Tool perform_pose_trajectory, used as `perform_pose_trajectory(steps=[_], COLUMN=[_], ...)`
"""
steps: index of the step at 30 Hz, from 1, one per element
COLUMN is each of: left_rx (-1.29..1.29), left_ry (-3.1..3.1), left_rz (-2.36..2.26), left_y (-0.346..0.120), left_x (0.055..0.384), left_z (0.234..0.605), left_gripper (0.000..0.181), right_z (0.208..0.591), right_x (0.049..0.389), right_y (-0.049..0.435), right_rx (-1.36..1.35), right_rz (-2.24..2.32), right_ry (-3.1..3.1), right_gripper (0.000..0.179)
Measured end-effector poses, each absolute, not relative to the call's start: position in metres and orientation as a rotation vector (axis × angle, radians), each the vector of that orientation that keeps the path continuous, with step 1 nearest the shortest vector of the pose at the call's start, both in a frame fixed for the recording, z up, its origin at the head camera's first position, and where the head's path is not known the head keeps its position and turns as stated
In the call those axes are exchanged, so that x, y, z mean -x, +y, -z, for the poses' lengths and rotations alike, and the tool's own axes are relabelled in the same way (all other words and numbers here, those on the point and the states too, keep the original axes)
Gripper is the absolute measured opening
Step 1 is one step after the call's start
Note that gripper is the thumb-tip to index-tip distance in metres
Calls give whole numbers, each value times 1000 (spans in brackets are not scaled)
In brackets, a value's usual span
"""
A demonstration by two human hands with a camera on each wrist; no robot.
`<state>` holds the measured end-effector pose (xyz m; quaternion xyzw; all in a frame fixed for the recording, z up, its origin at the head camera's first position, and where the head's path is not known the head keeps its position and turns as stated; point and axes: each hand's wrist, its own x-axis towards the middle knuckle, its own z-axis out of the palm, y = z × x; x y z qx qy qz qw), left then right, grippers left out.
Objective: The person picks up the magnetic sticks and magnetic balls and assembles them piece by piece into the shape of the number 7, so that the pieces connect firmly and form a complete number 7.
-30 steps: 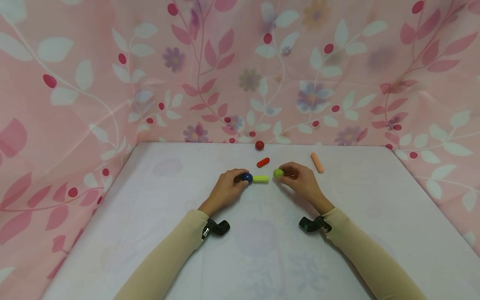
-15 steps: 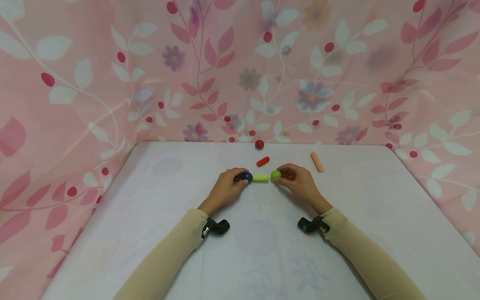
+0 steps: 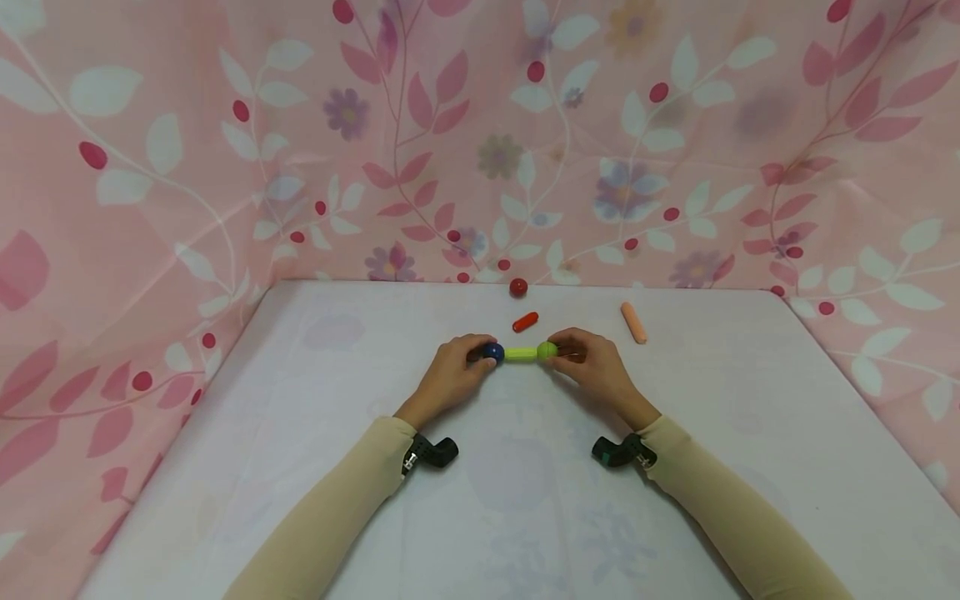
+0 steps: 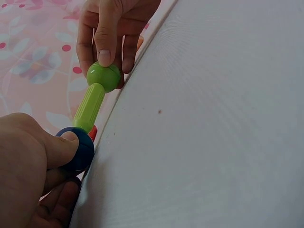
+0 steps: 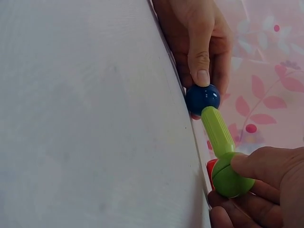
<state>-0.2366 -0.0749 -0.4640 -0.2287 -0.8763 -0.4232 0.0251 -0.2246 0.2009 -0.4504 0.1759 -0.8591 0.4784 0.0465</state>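
Observation:
My left hand [image 3: 454, 372] pinches a dark blue ball [image 4: 80, 149] between thumb and fingers. From that ball a ribbed yellow-green rod [image 5: 218, 131] runs to the right. At the rod's other end is a green ball [image 5: 231, 175] with a seam line, which my right hand [image 3: 596, 367] pinches between thumb and fingers. Ball, rod and ball lie in one straight line in the head view, with the green ball right against the rod's end in both wrist views.
Beyond the hands on the white-covered table [image 3: 510, 500] lie a short red rod [image 3: 526, 322] and, at the back edge, a red ball [image 3: 518, 287]. An orange-pink rod [image 3: 633, 322] lies farther right. A pink floral cloth [image 3: 495, 158] stands behind the table.
My right hand has brought the green ball leftward, closing the gap to the yellow-green rod's end. The left hand stays in place with the blue ball.

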Motion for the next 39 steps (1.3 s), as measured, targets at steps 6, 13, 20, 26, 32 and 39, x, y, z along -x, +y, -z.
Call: perform_pose_trajectory(steps=[6,13,20,26,32,39], left_rx=[702,703,679,658,656,636], left_ry=[-2719,-2729,-2702,-2673,-2666,-2681], left_rz=[1310,1302,1337,1365,1372,1389], left_y=[-75,-74,-74,-75,-76,-75], left_x=[237,238,238,238,238,237], left_z=[464,466,466,468,467,465], left_gripper=[34,34,35,36,35,37], right_z=[450,450,452,453,455,456], right_x=[224,222,223,223,224,223], right_y=[200,200,201,200,200,201], right_rx=[-521,-513,-531,-549,-565,-566], right_rz=[-1453,-1443,-1440,-1424,-1417,-1406], right_ry=[-2626,-2630,-2625,-2636,-2632,-2647], right_gripper=[32,32,33,33,35,37])
